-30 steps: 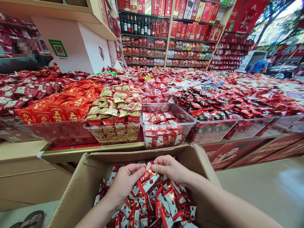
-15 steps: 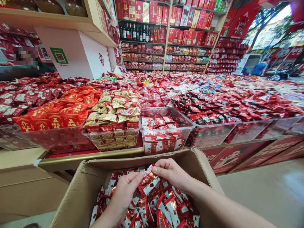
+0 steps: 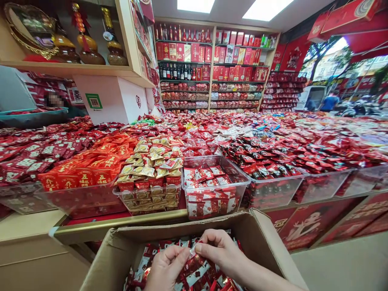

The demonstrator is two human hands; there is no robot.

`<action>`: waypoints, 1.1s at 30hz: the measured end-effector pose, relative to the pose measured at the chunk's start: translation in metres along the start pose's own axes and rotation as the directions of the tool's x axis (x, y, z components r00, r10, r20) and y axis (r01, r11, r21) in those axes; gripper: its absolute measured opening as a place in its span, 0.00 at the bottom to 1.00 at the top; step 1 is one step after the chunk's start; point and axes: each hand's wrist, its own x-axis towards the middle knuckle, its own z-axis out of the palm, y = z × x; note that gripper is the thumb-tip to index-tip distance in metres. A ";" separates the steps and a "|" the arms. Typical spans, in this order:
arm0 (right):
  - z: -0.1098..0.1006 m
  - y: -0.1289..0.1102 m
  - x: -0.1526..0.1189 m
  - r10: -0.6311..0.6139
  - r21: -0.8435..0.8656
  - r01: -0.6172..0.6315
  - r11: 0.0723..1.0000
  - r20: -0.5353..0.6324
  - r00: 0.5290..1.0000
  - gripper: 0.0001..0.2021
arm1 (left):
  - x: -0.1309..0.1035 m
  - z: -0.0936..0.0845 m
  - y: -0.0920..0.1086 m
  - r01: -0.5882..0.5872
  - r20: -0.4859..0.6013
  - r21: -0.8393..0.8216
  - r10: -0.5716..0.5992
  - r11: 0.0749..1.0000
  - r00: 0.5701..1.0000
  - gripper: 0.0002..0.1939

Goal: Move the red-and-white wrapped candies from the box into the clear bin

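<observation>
Over an open cardboard box (image 3: 104, 258) I pinch a small red and white candy packet (image 3: 195, 264) by its upper end. My left hand (image 3: 168, 267) grips the packet's left side with thumb and fingers. On the other side, my right hand (image 3: 222, 252) pinches it between thumb and forefinger. Beneath both hands lies a loose heap of similar candy packets (image 3: 145, 258), partly hidden by my hands.
Behind the box stands a clear plastic bin (image 3: 239, 189) partly filled with similar red and white packets. A bin of durian snacks (image 3: 151, 190) is on its left, and black and red packets (image 3: 269, 171) lie on its right. A gold-coloured counter edge (image 3: 121, 223) runs behind the box.
The view has tilted up, so the hands, box and bins appear lower and more upper shelving shows. Both hands still pinch the packet, with their fingertips closer together.
</observation>
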 end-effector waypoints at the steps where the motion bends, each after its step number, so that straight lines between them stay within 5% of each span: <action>1: 0.001 -0.001 -0.001 -0.003 0.000 0.003 1.000 -0.011 1.000 0.17 | 0.000 0.001 0.000 0.002 0.001 -0.029 -0.002 1.000 1.000 0.12; 3: 0.003 -0.001 -0.002 -0.057 -0.072 0.054 0.996 -0.045 0.997 0.16 | -0.001 0.004 0.002 0.026 0.002 -0.095 -0.026 0.995 1.000 0.13; 6: 0.000 -0.001 -0.005 -0.350 -0.365 0.311 0.877 -0.042 0.936 0.12 | -0.004 0.007 0.010 0.183 0.013 -0.196 -0.184 0.963 0.983 0.16; 10: -0.005 -0.004 -0.010 -0.704 -0.639 0.639 0.428 0.208 0.679 0.07 | -0.008 0.007 0.023 0.483 0.186 -0.248 -0.448 0.840 0.875 0.30; 12: -0.004 -0.004 -0.011 -0.760 -0.671 0.701 0.243 0.317 0.567 0.06 | -0.010 0.007 0.028 0.490 0.225 -0.279 -0.440 0.826 0.869 0.31; 14: -0.001 -0.002 -0.012 -0.755 -0.673 0.724 0.148 0.396 0.522 0.05 | -0.012 0.007 0.029 0.449 0.204 -0.287 -0.404 0.846 0.892 0.30; 18: 0.002 0.008 -0.012 -0.653 -0.625 0.696 0.353 0.369 0.662 0.04 | -0.012 0.006 0.025 0.298 0.187 -0.279 -0.253 0.913 0.949 0.32; 21: 0.004 0.014 -0.011 -0.634 -0.542 0.677 0.499 0.304 0.711 0.09 | -0.010 0.004 0.022 0.127 0.164 -0.259 -0.086 0.958 0.983 0.33; 23: 0.005 0.012 -0.012 -0.554 -0.496 0.572 0.653 0.201 0.808 0.12 | -0.010 0.004 0.024 0.041 0.166 -0.226 -0.003 0.973 0.986 0.30; 26: 0.009 0.006 -0.011 -0.275 -0.250 0.279 0.927 0.049 0.960 0.12 | -0.014 0.007 0.033 -0.032 0.141 -0.194 0.061 0.980 0.988 0.27; 29: 0.010 -0.002 -0.009 -0.047 0.041 0.046 0.998 0.024 0.999 0.15 | -0.024 0.012 0.046 -0.073 0.087 -0.155 0.087 0.985 0.992 0.30; 33: 0.004 -0.011 -0.007 0.017 0.156 -0.017 0.988 0.001 1.000 0.18 | -0.031 0.015 0.061 -0.046 0.094 -0.154 0.061 0.987 0.994 0.30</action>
